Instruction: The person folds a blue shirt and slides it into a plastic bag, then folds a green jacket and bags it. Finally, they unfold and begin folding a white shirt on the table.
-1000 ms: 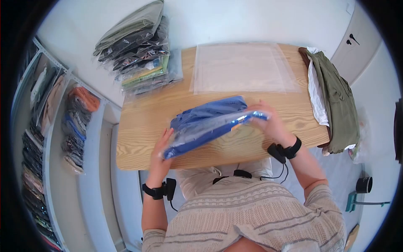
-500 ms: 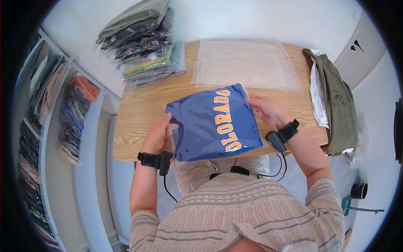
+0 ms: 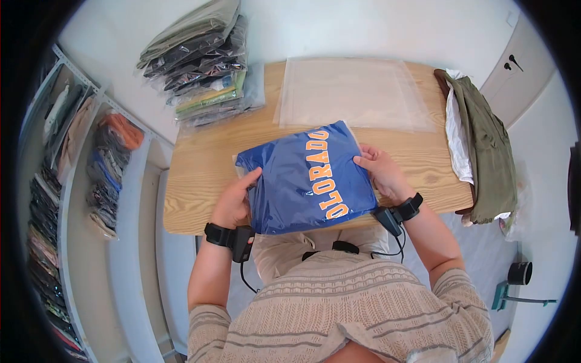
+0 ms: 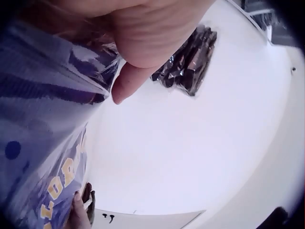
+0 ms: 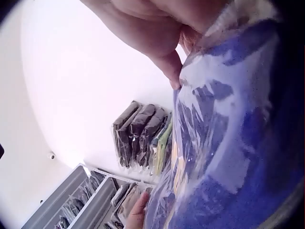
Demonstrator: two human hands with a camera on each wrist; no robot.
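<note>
A folded blue garment with orange and white lettering lies inside a clear plastic bag, tilted up over the front of the table. My left hand grips its left side, thumb on the upper face and the other fingers hidden behind. At the opposite side my right hand pinches the bag's edge, thumb in front. In the left wrist view the left thumb presses at the plastic's edge. The right wrist view shows the right thumb along the bag's edge, with shiny creased film beside it.
Flat clear bags lie at the back of the wooden table. A tall stack of bagged clothes stands at the back left. Olive trousers hang over the right edge. Shelves with bagged garments line the left wall.
The bagged garment has turned from nearly edge-on to show its lettered face. Since then, the left hand has shifted its thumb further onto the bag, and the right hand holds slightly lower.
</note>
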